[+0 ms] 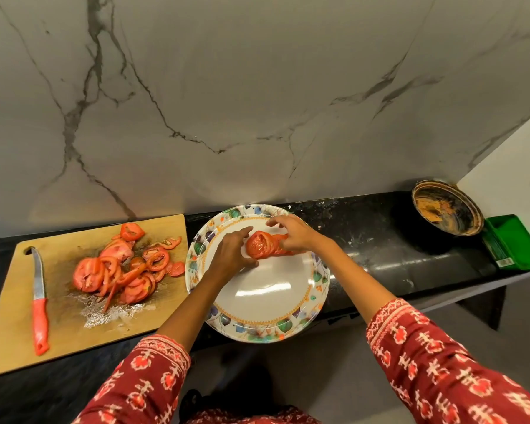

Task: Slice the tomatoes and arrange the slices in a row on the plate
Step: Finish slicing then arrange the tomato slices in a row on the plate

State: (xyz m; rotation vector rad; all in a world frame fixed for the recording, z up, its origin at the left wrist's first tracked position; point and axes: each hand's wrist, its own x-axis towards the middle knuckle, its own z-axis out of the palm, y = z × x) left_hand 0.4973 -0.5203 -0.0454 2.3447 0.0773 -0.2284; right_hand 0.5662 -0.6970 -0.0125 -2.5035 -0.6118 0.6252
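A white plate [273,289] with a floral rim sits on the black counter, overhanging its front edge. On its far half lies a short stack of red tomato slices [262,244]. My left hand [231,250] holds the stack's left end, thumb below and fingers above. My right hand [294,232] grips the stack's right end. A pile of several more tomato slices [126,267] lies on the wooden cutting board [16,304] at the left. A red-handled knife [39,301] rests on the board's left side, untouched.
A dirty round dark pan [447,208] stands at the back right of the counter [380,240], with a green box [514,241] beside it at the right edge. A marble wall rises behind. Juice and seeds wet the board near its front.
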